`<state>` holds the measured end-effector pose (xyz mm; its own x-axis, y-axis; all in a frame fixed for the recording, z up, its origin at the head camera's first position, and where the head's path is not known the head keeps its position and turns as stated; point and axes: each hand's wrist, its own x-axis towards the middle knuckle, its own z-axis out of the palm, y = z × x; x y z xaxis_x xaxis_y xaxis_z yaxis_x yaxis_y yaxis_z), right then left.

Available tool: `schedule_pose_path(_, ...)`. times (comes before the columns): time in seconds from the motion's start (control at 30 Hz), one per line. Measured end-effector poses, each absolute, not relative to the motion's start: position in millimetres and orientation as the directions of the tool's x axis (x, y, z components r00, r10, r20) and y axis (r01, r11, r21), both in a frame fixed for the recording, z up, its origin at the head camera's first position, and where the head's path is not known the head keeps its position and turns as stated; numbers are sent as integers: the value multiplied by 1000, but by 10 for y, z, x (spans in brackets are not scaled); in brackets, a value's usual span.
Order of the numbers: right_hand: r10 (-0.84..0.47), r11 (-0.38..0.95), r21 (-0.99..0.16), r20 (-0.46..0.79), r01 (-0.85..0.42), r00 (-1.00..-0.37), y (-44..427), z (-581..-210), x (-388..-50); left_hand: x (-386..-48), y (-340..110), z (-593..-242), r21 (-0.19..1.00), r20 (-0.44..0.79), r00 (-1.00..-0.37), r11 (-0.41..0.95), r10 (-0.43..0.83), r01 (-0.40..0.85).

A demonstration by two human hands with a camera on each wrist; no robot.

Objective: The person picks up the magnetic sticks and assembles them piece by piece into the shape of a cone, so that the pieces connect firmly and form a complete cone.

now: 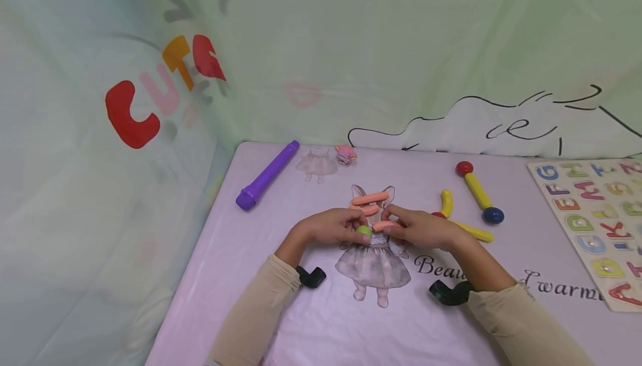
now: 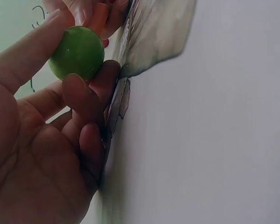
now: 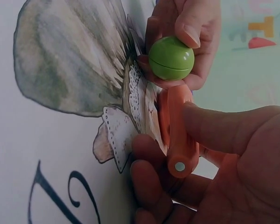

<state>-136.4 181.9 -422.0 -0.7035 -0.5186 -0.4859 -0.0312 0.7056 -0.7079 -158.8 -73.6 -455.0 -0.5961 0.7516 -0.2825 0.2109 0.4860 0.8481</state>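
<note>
In the head view my left hand (image 1: 331,227) pinches a green ball (image 1: 364,232) between thumb and fingers, over a printed rabbit figure in a dress. My right hand (image 1: 426,229) grips an orange magnetic stick (image 1: 383,225) just right of the ball. The right wrist view shows a silvery dot on the near end of this stick (image 3: 179,135), while its far end lies close to the ball (image 3: 171,58). Whether they touch, I cannot tell. Two more orange sticks lie just beyond the hands, the upper stick (image 1: 370,198) and the lower stick (image 1: 368,210).
Right of the hands lie a yellow stick with red and blue balls (image 1: 478,191), a curved yellow stick (image 1: 447,203) and another yellow stick (image 1: 478,233). A letter board (image 1: 567,227) occupies the right edge. A purple toy microphone (image 1: 268,175) and small pink object (image 1: 345,154) lie toward the back.
</note>
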Motion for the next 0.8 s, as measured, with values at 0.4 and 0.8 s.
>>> schedule_pose_path(0.4,-514,726,-686,-488,-55,-705,1819,-4222,-1361,-1577,-725,-4544,857,-269,-599,471,754,207)
schedule_pose_path(0.8,-526,727,-685,-508,-51,-681,1852,-4219,-1409,-1573,-726,-4532,863,-286,-583,469,761,188)
